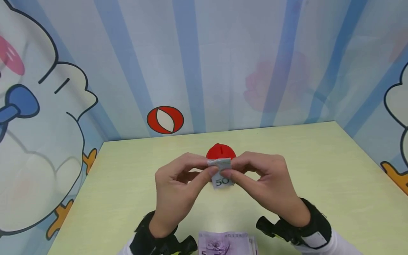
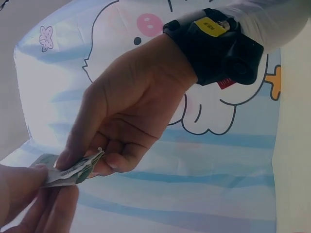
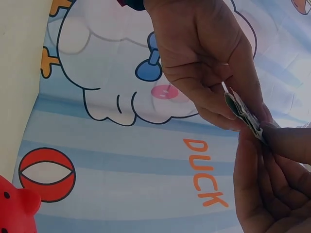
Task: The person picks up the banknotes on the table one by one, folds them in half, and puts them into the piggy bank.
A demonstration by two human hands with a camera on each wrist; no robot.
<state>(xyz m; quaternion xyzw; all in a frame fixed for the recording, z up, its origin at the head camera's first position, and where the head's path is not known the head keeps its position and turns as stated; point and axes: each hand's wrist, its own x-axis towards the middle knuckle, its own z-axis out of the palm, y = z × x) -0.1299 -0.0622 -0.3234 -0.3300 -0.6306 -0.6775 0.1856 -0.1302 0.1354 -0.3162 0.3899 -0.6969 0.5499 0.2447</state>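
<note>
Above the table, both hands hold a folded banknote (image 1: 222,181) printed with 50, its paper doubled into a small thick strip. My left hand (image 1: 178,189) pinches its left side between thumb and fingers. On the other side, the thumb and fingers of my right hand (image 1: 269,179) pinch it too, the two thumbs close together. Edge-on in the left wrist view, the banknote (image 2: 73,175) shows several layers. Just behind the hands stands a red piggy bank (image 1: 221,151) with a slot on top, its lower part hidden by hands and note.
A stack of purple banknotes (image 1: 226,244) lies at the table's front edge, between the forearms. The pale yellow table (image 1: 121,184) is bordered by a striped blue cloth backdrop (image 1: 216,71) with cartoon figures at the back and sides.
</note>
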